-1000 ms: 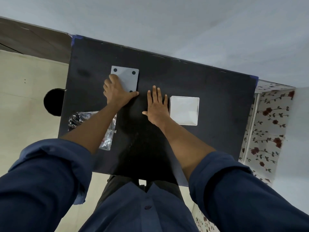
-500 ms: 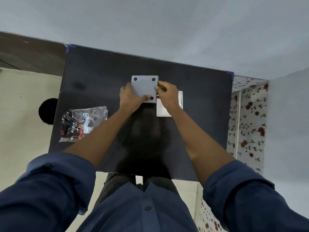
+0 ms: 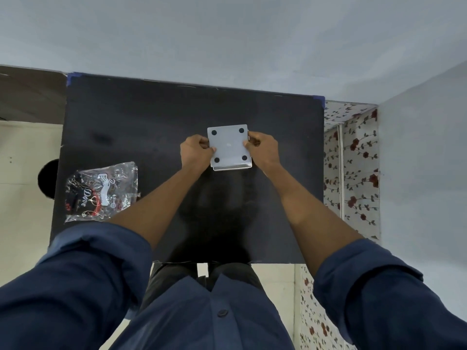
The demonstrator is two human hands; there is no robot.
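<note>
Fingers (image 3: 203, 142) curled on both sides: left hand (image 3: 195, 153) and right hand (image 3: 262, 151) clamp opposite edges of the plate (image 3: 228, 145), directly over the box (image 3: 232, 168) on the table (image 3: 126, 122).

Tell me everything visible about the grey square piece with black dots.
The grey square piece is a flat, plastic-looking panel with rounded corners and a black round pad near each. It sits level over a white piece, whose edge shows along its near side. The left hand pinches its left edge, the right hand its right.
</note>
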